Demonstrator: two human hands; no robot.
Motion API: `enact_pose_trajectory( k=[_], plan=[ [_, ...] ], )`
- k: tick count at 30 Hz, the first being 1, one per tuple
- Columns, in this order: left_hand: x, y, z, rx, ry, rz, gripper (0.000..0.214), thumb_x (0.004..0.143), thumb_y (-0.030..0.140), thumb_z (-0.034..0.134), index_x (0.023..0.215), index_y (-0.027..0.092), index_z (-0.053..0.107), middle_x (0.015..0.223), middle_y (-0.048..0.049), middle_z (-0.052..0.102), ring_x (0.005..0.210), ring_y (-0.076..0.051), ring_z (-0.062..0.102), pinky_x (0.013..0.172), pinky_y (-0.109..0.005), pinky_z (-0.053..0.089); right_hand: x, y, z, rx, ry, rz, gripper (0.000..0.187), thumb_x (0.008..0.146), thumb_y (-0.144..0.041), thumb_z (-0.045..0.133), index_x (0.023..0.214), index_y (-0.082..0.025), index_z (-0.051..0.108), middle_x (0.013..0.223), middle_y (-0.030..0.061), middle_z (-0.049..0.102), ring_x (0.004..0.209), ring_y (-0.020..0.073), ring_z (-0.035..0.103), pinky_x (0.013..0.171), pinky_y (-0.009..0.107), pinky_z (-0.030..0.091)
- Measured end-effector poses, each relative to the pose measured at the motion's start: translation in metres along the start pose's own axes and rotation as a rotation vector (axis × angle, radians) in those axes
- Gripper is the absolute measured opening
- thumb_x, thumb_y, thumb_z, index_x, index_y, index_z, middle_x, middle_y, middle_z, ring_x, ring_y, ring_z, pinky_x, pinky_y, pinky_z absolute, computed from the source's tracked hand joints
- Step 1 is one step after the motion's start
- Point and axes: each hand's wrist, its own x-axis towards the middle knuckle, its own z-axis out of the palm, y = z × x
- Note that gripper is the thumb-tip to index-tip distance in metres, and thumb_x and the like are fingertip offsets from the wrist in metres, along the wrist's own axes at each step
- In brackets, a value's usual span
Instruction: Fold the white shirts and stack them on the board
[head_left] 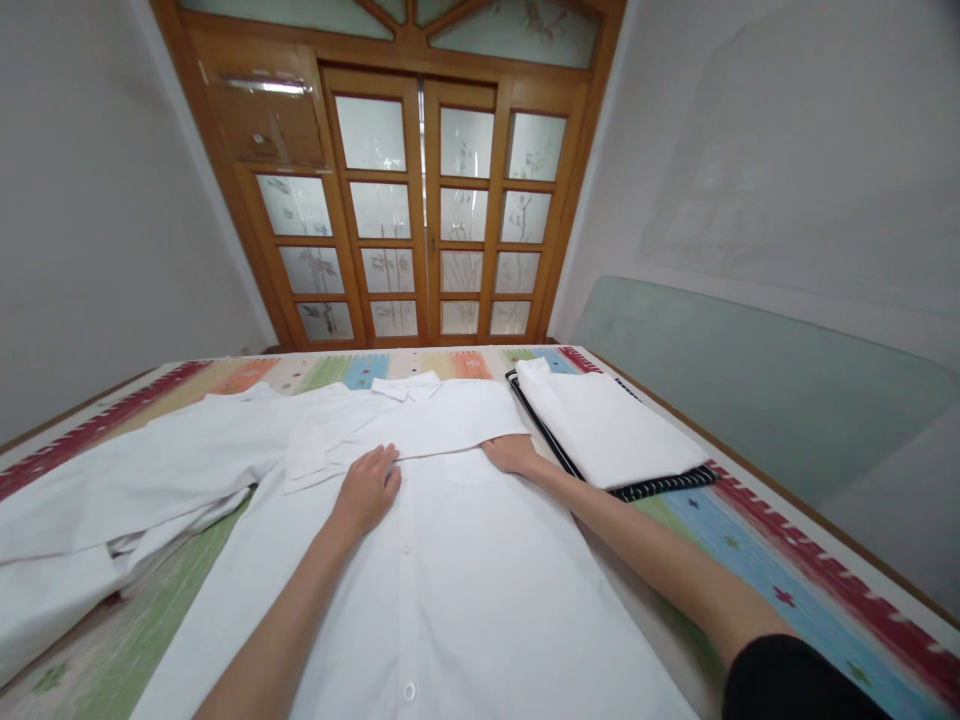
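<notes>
At far left: 1 loosely spread white garment (165, 465). Next, left hand (367, 487) at the lower edge of the folded-over sleeve (454, 420); fingers bent, grip impossible to tell. At centre: white shirt (480, 570) on the patterned cover (750, 550), buttons up, collar pointing away, long axis near to far. Apparent step: straightening the sleeve across the chest; probably calls next for pressing it flat. Right hand (510, 452): fingers tucked under the sleeve, grip hidden. At right: folded white cloth (615, 430) on black-striped cloth (664, 487).
</notes>
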Motion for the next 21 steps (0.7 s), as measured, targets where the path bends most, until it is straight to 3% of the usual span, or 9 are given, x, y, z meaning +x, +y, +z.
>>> enact_pose_trajectory(
  k=[3, 6, 12, 15, 21],
  plan=[
    [0.000, 0.004, -0.003, 0.010, -0.032, 0.005, 0.043, 0.090, 0.027, 0.037, 0.122, 0.014, 0.062, 0.129, -0.0144, 0.064, 0.126, -0.027, 0.055, 0.105, -0.047, 0.044, -0.031, 0.010, 0.004, -0.008, -0.012, -0.008, 0.061, 0.101, -0.048, 0.022, 0.121, -0.009, 0.066, 0.124, 0.0198, 0.065, 0.120, 0.0295, 0.058, 0.103, 0.040, 0.038],
    [0.000, 0.009, -0.005, 0.055, -0.066, -0.007, 0.045, 0.090, 0.028, 0.037, 0.125, 0.012, 0.061, 0.132, -0.0141, 0.061, 0.130, -0.029, 0.051, 0.108, -0.047, 0.041, -0.057, 0.019, 0.008, -0.020, 0.051, -0.083, 0.059, 0.100, -0.047, 0.026, 0.125, -0.005, 0.059, 0.128, 0.0229, 0.061, 0.124, 0.0290, 0.054, 0.106, 0.041, 0.035],
    [0.000, 0.009, -0.005, 0.080, -0.086, -0.025, 0.047, 0.091, 0.030, 0.036, 0.128, 0.014, 0.060, 0.135, -0.0113, 0.059, 0.132, -0.028, 0.049, 0.110, -0.046, 0.039, -0.093, 0.038, 0.022, -0.009, 0.117, -0.215, 0.072, 0.099, -0.053, 0.022, 0.147, 0.000, 0.030, 0.153, 0.0238, 0.032, 0.144, 0.0292, 0.028, 0.116, 0.044, 0.021],
    [0.000, 0.008, -0.006, 0.081, -0.082, -0.023, 0.046, 0.091, 0.032, 0.036, 0.128, 0.016, 0.060, 0.135, -0.0103, 0.060, 0.132, -0.027, 0.049, 0.110, -0.046, 0.039, -0.095, 0.049, 0.020, -0.043, 0.078, -0.237, 0.074, 0.099, -0.055, 0.019, 0.146, 0.002, 0.031, 0.152, 0.0251, 0.033, 0.143, 0.0303, 0.029, 0.116, 0.043, 0.022],
    [0.001, 0.006, -0.008, 0.065, -0.112, -0.021, 0.047, 0.092, 0.032, 0.036, 0.129, 0.015, 0.059, 0.136, -0.0106, 0.059, 0.134, -0.025, 0.047, 0.111, -0.044, 0.038, -0.071, 0.054, -0.002, -0.123, 0.032, -0.300, 0.054, 0.102, -0.041, 0.024, 0.128, -0.001, 0.050, 0.133, 0.0241, 0.055, 0.130, 0.0293, 0.045, 0.112, 0.041, 0.027]
  ],
)
